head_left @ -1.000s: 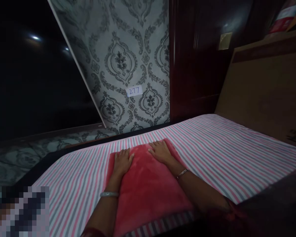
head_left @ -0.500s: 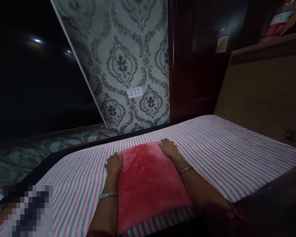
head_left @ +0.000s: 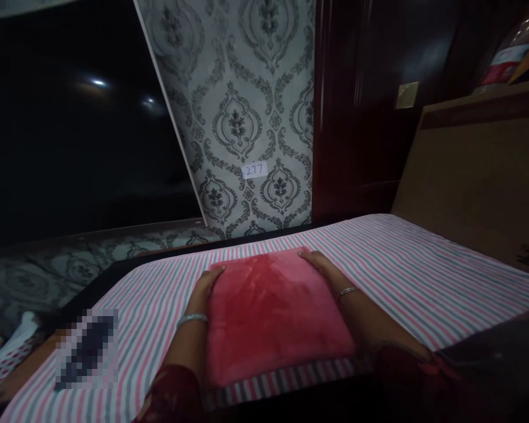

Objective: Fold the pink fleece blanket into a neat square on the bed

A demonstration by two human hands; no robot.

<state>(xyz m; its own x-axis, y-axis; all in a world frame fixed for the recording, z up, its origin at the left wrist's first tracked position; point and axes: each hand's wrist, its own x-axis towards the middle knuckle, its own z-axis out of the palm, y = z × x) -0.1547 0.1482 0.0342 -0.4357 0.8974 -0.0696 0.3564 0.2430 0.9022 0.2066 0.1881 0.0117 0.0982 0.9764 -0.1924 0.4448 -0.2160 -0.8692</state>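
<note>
A square red-and-pink plush pad (head_left: 280,317), perhaps a cushion or folded fleece, lies in front of me on a striped sheet (head_left: 401,276). My left hand (head_left: 208,281) holds its far left edge, thumb on top and the other fingers mostly hidden by the side. At the far right corner my right hand (head_left: 316,260) grips the pad the same way, its fingers partly out of sight. The plush top is smooth with darker red patches in the middle.
A large dark screen (head_left: 83,129) leans at the left before patterned wallpaper (head_left: 238,117). A cardboard box (head_left: 476,176) stands on the right, with a bottle (head_left: 506,61) above it. At the lower left are a pixelated dark patch and a dotted cloth (head_left: 13,355).
My hands have gone from lying over the pad's far corners to holding its side edges, thumbs on top. The pad looks squarer and thicker. The view has shifted slightly left.
</note>
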